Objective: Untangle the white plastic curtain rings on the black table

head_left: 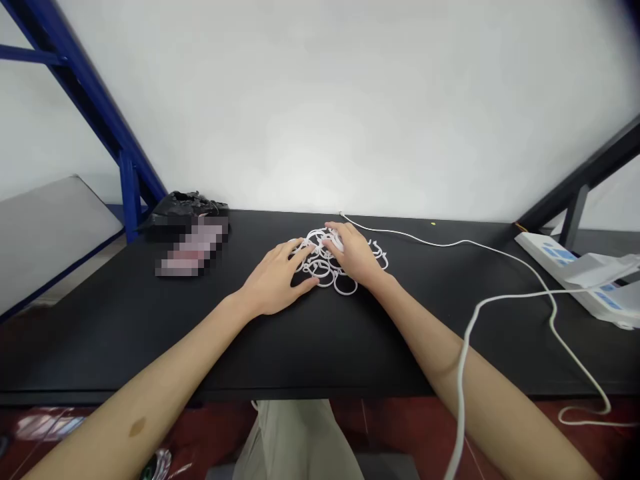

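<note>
A loose pile of white rings (pixel 320 269) with small nubs, which look like plastic curtain rings, lies on the black table (pixel 300 353). My left hand (pixel 275 277) reaches the pile's left side, its fingers spread and fingertips over the nearest rings. From the right, my right hand (pixel 356 252) lies over the pile with its thumb apart from the other fingers, covering some of the rings. Neither hand is visibly closed round a ring. Rings show between the two hands, and a few more stick out to the right of my right wrist.
A crumpled black plastic bag (pixel 187 205) lies at the back left beside a pixelated patch. The white cable (pixel 467 241) runs along the back and right, passing over my right forearm. At the right edge sits a white device (pixel 560 263) with blue labels. A white wall (pixel 350 113) stands behind.
</note>
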The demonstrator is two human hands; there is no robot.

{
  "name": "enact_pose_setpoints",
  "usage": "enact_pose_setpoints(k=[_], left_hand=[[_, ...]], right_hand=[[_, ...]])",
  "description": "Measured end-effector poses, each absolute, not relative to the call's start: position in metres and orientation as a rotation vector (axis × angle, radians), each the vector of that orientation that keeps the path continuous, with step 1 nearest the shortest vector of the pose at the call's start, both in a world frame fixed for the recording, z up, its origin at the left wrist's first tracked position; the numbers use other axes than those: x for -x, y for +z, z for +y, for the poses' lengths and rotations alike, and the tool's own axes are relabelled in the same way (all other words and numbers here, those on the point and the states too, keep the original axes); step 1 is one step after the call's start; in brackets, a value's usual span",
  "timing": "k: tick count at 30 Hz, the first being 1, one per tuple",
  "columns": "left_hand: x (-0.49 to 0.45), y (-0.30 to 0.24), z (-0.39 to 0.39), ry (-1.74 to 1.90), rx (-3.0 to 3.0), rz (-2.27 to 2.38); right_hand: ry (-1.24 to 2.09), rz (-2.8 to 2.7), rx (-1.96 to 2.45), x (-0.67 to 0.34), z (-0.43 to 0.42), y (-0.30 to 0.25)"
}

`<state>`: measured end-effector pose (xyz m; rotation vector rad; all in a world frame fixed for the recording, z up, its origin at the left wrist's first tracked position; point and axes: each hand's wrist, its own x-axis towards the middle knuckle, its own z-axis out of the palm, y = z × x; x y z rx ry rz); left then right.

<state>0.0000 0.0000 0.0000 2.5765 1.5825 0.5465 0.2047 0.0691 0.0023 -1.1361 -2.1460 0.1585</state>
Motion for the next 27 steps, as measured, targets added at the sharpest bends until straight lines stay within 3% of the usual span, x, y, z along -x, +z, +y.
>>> enact_pose_setpoints(k=[21, 27], left_hand=[[-0.015, -0.001, 0.024, 0.381, -2.679, 1.421], [-0.014, -0.003, 0.025, 0.329, -2.704, 1.385]], right_hand=[[0.302, -1.733, 1.36, -0.221, 0.072, 0.022], [0.099, -1.911, 1.634, -0.227, 0.076, 0.016]])
